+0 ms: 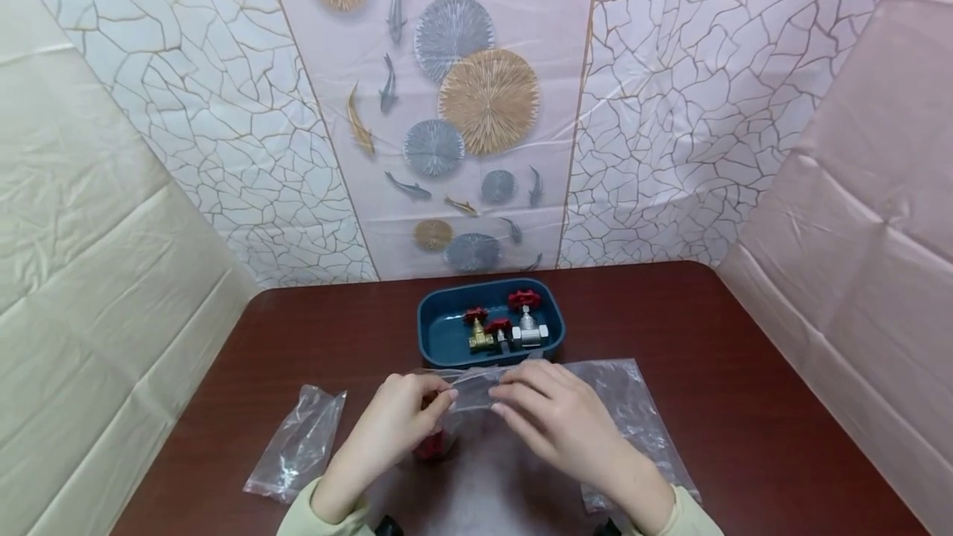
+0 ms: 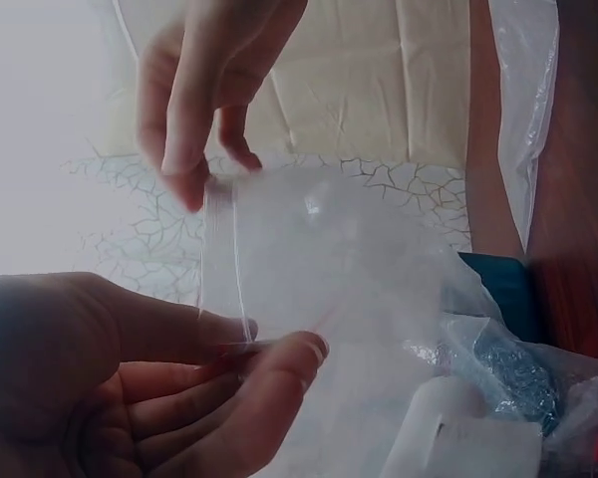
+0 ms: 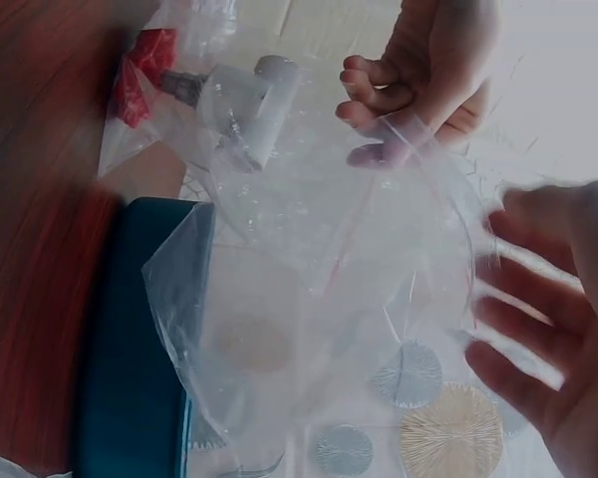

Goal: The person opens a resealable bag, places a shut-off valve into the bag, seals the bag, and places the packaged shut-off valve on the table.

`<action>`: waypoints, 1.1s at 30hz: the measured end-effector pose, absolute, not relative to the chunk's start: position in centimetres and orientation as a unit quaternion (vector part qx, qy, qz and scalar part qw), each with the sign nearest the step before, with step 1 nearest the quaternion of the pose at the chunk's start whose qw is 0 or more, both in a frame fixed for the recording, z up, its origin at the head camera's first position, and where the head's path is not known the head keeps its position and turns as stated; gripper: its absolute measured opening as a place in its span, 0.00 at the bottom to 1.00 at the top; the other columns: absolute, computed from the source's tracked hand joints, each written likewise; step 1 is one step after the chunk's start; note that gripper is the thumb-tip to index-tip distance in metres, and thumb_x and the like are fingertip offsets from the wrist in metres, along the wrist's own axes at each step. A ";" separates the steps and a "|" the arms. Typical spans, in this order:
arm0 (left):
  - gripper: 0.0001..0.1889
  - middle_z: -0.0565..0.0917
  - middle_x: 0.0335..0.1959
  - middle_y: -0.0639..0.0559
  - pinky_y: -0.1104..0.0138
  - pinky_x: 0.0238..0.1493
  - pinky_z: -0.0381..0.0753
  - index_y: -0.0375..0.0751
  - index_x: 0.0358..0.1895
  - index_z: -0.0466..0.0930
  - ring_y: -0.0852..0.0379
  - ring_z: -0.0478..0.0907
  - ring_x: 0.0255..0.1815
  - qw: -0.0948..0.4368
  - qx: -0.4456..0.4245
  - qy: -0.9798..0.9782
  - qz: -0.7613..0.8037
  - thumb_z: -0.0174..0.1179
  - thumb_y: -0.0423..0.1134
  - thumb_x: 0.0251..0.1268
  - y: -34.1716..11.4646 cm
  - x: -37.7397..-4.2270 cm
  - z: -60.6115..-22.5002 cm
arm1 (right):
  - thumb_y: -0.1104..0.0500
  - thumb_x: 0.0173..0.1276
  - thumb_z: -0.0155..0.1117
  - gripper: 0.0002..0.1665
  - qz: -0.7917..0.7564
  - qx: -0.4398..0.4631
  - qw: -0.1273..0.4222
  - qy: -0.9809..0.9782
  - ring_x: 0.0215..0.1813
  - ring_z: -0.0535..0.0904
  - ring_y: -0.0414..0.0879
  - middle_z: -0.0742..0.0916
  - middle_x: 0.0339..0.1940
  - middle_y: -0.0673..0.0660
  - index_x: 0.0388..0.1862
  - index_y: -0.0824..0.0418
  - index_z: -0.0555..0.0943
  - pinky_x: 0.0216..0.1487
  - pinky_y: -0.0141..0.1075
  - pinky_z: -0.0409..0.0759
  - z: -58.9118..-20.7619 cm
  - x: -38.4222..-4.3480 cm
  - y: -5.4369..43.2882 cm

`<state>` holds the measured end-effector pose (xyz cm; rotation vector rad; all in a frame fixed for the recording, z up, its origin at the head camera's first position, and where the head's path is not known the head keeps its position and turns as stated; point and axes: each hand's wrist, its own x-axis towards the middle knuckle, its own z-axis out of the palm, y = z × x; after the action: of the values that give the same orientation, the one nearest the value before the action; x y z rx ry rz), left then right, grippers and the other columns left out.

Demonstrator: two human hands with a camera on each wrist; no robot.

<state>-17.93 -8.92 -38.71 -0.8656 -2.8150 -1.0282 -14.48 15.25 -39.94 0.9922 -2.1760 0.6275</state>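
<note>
A clear zip bag [image 3: 309, 229] hangs upright between my hands with its zip edge on top. My left hand [image 1: 405, 412] pinches this edge between thumb and fingers. At the other end of the edge is my right hand [image 1: 558, 412], its fingers spread and fairly straight, fingertips right at the plastic. Low in the bag sits a valve with a pale grey body [image 3: 249, 105] and a red handle [image 3: 145, 75]; the head view shows only the red handle [image 1: 432, 445], below my left hand.
Behind the hands stands a blue tray [image 1: 439, 337] holding a brass valve [image 1: 480, 336], a silver valve [image 1: 529, 329] and a smaller red-handled one [image 1: 500, 333]. A clear bag [image 1: 298, 445] lies at left on the dark red table [image 1: 782, 404], and another flat bag [image 1: 625, 404] at right.
</note>
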 end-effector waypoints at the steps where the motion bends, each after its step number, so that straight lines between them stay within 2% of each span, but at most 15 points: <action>1: 0.09 0.72 0.13 0.63 0.69 0.22 0.72 0.42 0.31 0.86 0.68 0.69 0.13 0.018 -0.281 -0.904 -0.323 0.62 0.38 0.72 -8.8 -17.9 -38.8 | 0.51 0.75 0.63 0.11 0.244 0.362 0.333 -0.836 0.52 0.80 0.44 0.85 0.48 0.49 0.48 0.52 0.87 0.53 0.41 0.80 -40.0 -14.5 15.3; 5: 0.08 0.72 0.14 0.64 0.69 0.24 0.72 0.42 0.32 0.86 0.69 0.68 0.16 0.045 -0.292 -0.908 -0.298 0.63 0.37 0.71 -8.5 -17.7 -39.1 | 0.49 0.71 0.67 0.14 0.256 0.302 0.329 -0.857 0.52 0.80 0.45 0.85 0.49 0.50 0.49 0.53 0.88 0.50 0.43 0.82 -40.2 -14.5 15.3; 9: 0.06 0.72 0.15 0.65 0.70 0.24 0.72 0.40 0.36 0.88 0.70 0.67 0.16 0.051 -0.289 -0.907 -0.301 0.63 0.37 0.71 -8.3 -17.5 -39.2 | 0.48 0.65 0.74 0.15 0.247 0.278 0.290 -0.882 0.41 0.81 0.38 0.85 0.42 0.46 0.48 0.52 0.87 0.37 0.35 0.82 -40.5 -14.5 15.2; 12: 0.06 0.75 0.17 0.64 0.70 0.22 0.71 0.42 0.37 0.88 0.69 0.67 0.15 0.058 -0.281 -0.907 -0.309 0.63 0.37 0.71 -8.1 -17.5 -39.3 | 0.53 0.64 0.75 0.12 0.256 0.277 0.257 -0.890 0.34 0.79 0.34 0.85 0.37 0.44 0.46 0.52 0.87 0.31 0.30 0.79 -40.7 -14.6 15.0; 16: 0.04 0.83 0.24 0.59 0.71 0.25 0.75 0.42 0.38 0.87 0.69 0.74 0.21 0.063 -0.278 -0.903 -0.322 0.65 0.38 0.69 -7.9 -17.6 -39.4 | 0.61 0.66 0.72 0.08 0.292 0.271 0.232 -0.887 0.30 0.76 0.30 0.85 0.35 0.44 0.44 0.55 0.87 0.29 0.26 0.76 -40.8 -14.5 14.7; 19: 0.07 0.87 0.30 0.55 0.70 0.30 0.79 0.39 0.42 0.87 0.68 0.80 0.27 0.053 -0.278 -0.899 -0.336 0.66 0.39 0.68 -7.8 -17.7 -39.3 | 0.62 0.67 0.72 0.07 0.311 0.263 0.223 -0.886 0.29 0.74 0.29 0.85 0.34 0.44 0.43 0.56 0.87 0.28 0.25 0.75 -40.8 -14.4 14.5; 22: 0.08 0.88 0.32 0.54 0.70 0.29 0.79 0.38 0.44 0.87 0.67 0.80 0.27 0.049 -0.271 -0.896 -0.348 0.66 0.38 0.68 -7.8 -17.7 -39.0 | 0.61 0.68 0.71 0.06 0.327 0.262 0.216 -0.882 0.28 0.74 0.30 0.85 0.34 0.44 0.43 0.56 0.87 0.27 0.26 0.75 -40.8 -14.5 14.4; 25: 0.07 0.84 0.23 0.57 0.71 0.23 0.75 0.39 0.41 0.88 0.68 0.74 0.20 0.048 -0.256 -0.898 -0.355 0.65 0.38 0.69 -8.0 -17.7 -38.8 | 0.57 0.69 0.70 0.06 0.339 0.264 0.215 -0.877 0.29 0.74 0.29 0.84 0.33 0.42 0.43 0.55 0.88 0.29 0.27 0.76 -40.8 -14.8 14.5; 29: 0.06 0.72 0.13 0.63 0.70 0.17 0.66 0.42 0.37 0.89 0.67 0.64 0.12 0.046 -0.239 -0.904 -0.350 0.65 0.39 0.69 -8.3 -17.8 -38.8 | 0.56 0.69 0.70 0.08 0.355 0.258 0.230 -0.869 0.30 0.75 0.30 0.85 0.33 0.42 0.45 0.56 0.88 0.30 0.29 0.78 -40.5 -15.7 15.5; 33: 0.06 0.70 0.12 0.64 0.70 0.17 0.65 0.42 0.37 0.89 0.67 0.63 0.11 0.050 -0.242 -0.904 -0.348 0.66 0.40 0.69 -8.3 -18.0 -38.9 | 0.58 0.70 0.69 0.09 0.349 0.222 0.221 -0.883 0.32 0.79 0.35 0.87 0.37 0.47 0.47 0.58 0.88 0.33 0.34 0.81 -39.6 -18.0 16.6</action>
<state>-18.04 -8.34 -38.88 -0.7369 -2.7544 -1.0605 -17.98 16.63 -39.63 0.6146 -2.4407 0.9654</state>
